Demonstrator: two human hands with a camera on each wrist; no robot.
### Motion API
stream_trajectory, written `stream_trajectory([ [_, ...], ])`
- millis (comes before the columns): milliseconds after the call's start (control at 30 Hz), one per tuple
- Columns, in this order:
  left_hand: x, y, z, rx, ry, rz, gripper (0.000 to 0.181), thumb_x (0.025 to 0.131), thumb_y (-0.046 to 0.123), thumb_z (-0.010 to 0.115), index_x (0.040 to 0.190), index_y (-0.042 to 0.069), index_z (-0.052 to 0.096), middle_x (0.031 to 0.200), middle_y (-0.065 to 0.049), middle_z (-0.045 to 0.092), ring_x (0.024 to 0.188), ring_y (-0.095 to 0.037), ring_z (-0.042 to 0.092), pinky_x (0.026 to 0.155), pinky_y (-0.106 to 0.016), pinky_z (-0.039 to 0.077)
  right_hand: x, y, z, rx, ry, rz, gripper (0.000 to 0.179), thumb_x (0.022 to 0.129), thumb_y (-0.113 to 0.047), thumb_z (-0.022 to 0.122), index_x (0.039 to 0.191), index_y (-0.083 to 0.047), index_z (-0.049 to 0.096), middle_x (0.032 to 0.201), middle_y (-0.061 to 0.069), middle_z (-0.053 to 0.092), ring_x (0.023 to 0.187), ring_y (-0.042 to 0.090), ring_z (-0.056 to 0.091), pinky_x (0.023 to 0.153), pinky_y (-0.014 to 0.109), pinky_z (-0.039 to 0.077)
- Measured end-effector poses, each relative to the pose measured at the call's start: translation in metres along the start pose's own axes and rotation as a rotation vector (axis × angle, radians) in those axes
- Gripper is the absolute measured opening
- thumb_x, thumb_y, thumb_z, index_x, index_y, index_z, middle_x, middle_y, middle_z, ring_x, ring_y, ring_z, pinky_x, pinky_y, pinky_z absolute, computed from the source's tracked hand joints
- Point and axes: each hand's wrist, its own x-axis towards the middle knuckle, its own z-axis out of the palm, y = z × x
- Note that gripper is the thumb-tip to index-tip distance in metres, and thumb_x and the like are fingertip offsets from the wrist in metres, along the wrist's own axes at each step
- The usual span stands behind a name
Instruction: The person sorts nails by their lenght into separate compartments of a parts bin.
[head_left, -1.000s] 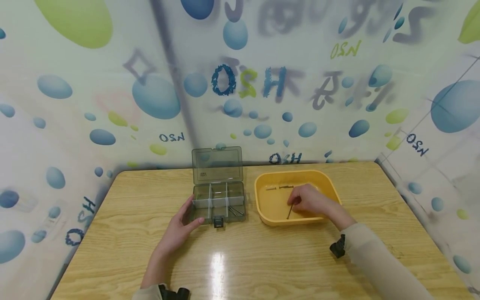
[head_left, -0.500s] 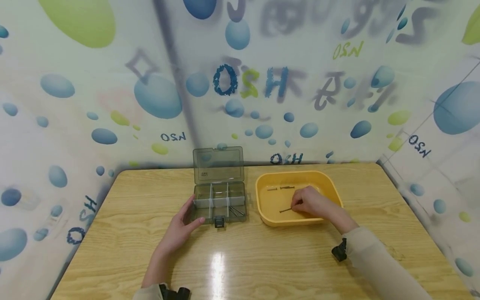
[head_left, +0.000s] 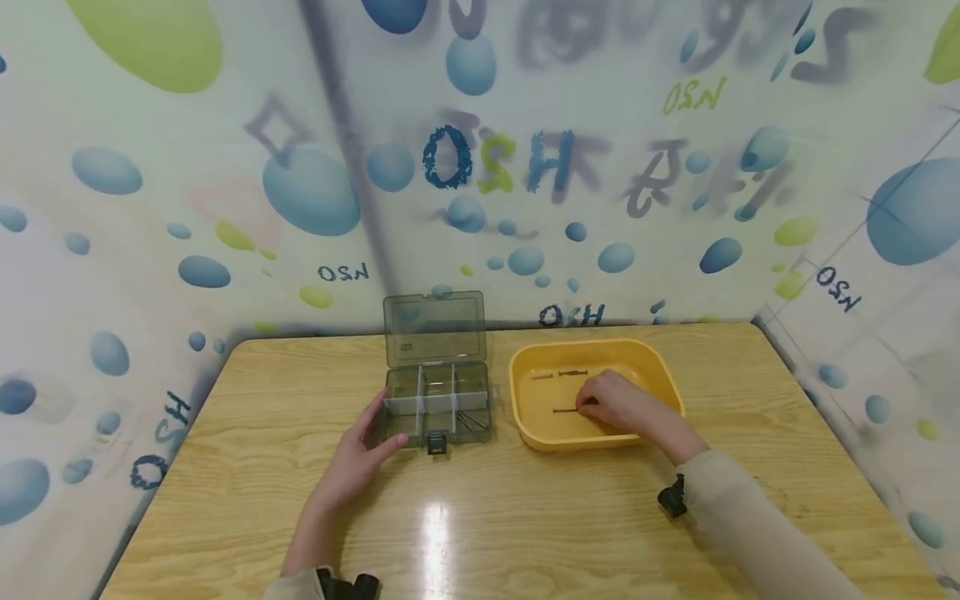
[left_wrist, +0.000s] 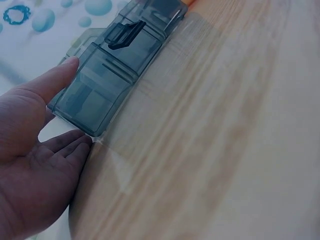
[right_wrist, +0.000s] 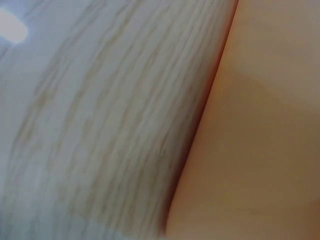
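In the head view, my left hand (head_left: 357, 457) rests against the left side of a clear grey compartment box (head_left: 401, 406), thumb at its front edge. The left wrist view shows that thumb over the box's front corner and the other fingertips low at its side. Several thin silver fasteners (head_left: 471, 422) lie in the box's front right compartment. Inside a yellow tray (head_left: 532, 437), my right hand (head_left: 617, 402) pinches one end of a long thin screw (head_left: 564, 410), which points left, close over the tray's floor. The right hand's fingertips partly hide the screw.
Other small screws (head_left: 573, 372) lie toward the back of the tray. The box's hinged lid (head_left: 435, 330) stands raised behind it, near the patterned wall (head_left: 495, 250). Both containers sit side by side on a wooden table (head_left: 480, 517).
The screw in my right hand has swung from pointing toward me to lying sideways, its free end leftward. My left hand and the box have stayed in place.
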Motion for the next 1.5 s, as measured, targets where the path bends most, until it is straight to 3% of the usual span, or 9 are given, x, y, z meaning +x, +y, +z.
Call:
stream_trajectory([
  [300,0.000,0.001,-0.001,-0.004,-0.001,-0.009,0.082,0.098,0.024,0.072,0.164,0.010,0.024,0.168,-0.019,0.019,0.154,-0.035,0.016,0.124,-0.049,0.015,0.003,-0.006,-0.002,-0.011,-0.015,0.045,0.010,0.094,-0.005,0.074,0.090,-0.012,0.080,0.089,-0.003,0.073,0.080,0.009,0.065,0.073,0.031,0.059],
  [567,0.001,0.002,-0.002,-0.006,-0.001,-0.010,0.082,0.098,0.024,0.073,0.164,0.010,0.025,0.168,-0.020,0.020,0.154,-0.036,0.015,0.125,-0.050,0.014,0.007,-0.008,0.001,-0.052,-0.036,0.053,0.013,0.096,-0.006,0.071,0.086,-0.013,0.075,0.083,-0.005,0.069,0.071,0.008,0.056,0.067,0.028,0.053],
  [833,0.001,0.001,-0.002,0.011,-0.003,-0.016,0.083,0.098,0.024,0.073,0.164,0.010,0.024,0.168,-0.019,0.019,0.154,-0.035,0.015,0.124,-0.050,0.014,0.008,-0.009,0.004,-0.013,-0.037,0.070,0.010,0.099,-0.005,0.067,0.095,-0.010,0.074,0.090,-0.001,0.069,0.078,0.012,0.059,0.072,0.033,0.055],
  [1033,0.002,-0.001,-0.001,0.008,-0.004,-0.002,0.083,0.098,0.023,0.073,0.164,0.009,0.025,0.168,-0.019,0.020,0.154,-0.036,0.015,0.124,-0.049,0.013,0.010,-0.013,0.002,0.125,0.006,0.130,0.009,0.100,-0.007,0.067,0.098,-0.011,0.075,0.092,-0.004,0.070,0.081,0.011,0.059,0.078,0.035,0.056],
  [1167,0.002,-0.001,-0.001,-0.001,-0.006,-0.005,0.082,0.098,0.022,0.072,0.164,0.010,0.024,0.168,-0.019,0.019,0.155,-0.035,0.015,0.123,-0.045,0.014,0.011,-0.018,0.001,0.211,0.078,0.107,0.007,0.100,-0.005,0.066,0.100,-0.007,0.073,0.093,-0.001,0.070,0.081,0.012,0.059,0.077,0.035,0.057],
  [1300,0.003,-0.001,-0.001,-0.007,-0.008,-0.006,0.083,0.098,0.023,0.072,0.164,0.010,0.024,0.168,-0.018,0.019,0.155,-0.034,0.015,0.122,-0.042,0.015,0.012,-0.026,0.001,0.251,0.163,0.095,0.008,0.100,-0.004,0.066,0.103,-0.003,0.073,0.095,0.001,0.071,0.082,0.012,0.060,0.077,0.034,0.057],
  [1500,0.002,-0.001,-0.001,0.000,-0.010,-0.009,0.083,0.098,0.024,0.073,0.164,0.010,0.024,0.168,-0.018,0.019,0.155,-0.034,0.015,0.123,-0.044,0.016,0.013,-0.041,0.002,0.294,0.230,0.112,0.010,0.100,-0.005,0.067,0.103,-0.002,0.075,0.095,0.002,0.073,0.081,0.012,0.060,0.075,0.033,0.054],
])
